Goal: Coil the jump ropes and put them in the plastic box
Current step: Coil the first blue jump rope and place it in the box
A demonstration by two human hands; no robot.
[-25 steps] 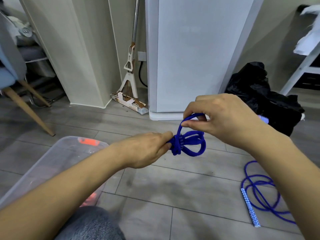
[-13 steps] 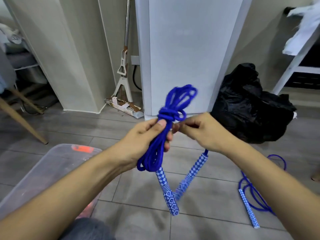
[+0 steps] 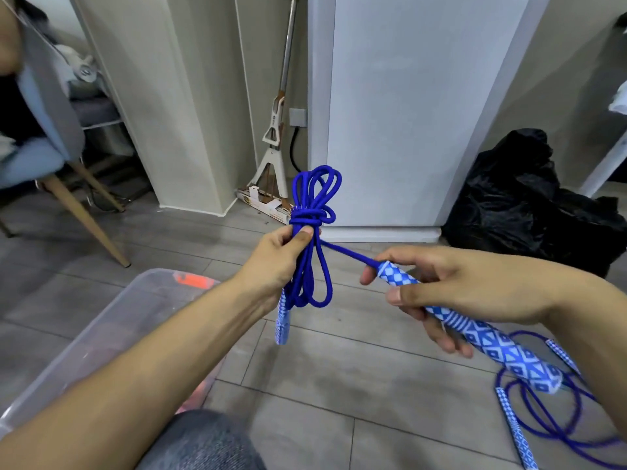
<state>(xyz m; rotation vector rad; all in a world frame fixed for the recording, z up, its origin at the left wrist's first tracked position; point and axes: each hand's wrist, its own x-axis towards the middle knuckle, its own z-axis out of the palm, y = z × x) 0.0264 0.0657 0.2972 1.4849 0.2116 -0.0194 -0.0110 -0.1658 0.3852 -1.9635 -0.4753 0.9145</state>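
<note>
My left hand [image 3: 278,259] grips a coiled blue jump rope [image 3: 314,212] just below its wrapped knot, holding the bundle upright above the floor. One blue-and-white patterned handle [image 3: 282,320] hangs down behind my left wrist. My right hand [image 3: 451,290] holds the other patterned handle [image 3: 492,340], with a short taut stretch of rope running from it to the knot. A second blue jump rope [image 3: 543,418] lies loose on the floor at the lower right. The clear plastic box [image 3: 112,320] stands on the floor at the lower left, partly hidden by my left arm.
A black plastic bag [image 3: 522,198] sits at the right against a white cabinet [image 3: 407,113]. A mop [image 3: 274,147] leans in the corner behind. A chair with wooden legs [image 3: 78,212] stands at the left. My knee [image 3: 203,442] is at the bottom.
My right hand moved from the knot down and right to grasp a handle, pulling the rope end taut. The bundle stays upright in my left hand; earlier it was held sideways.
</note>
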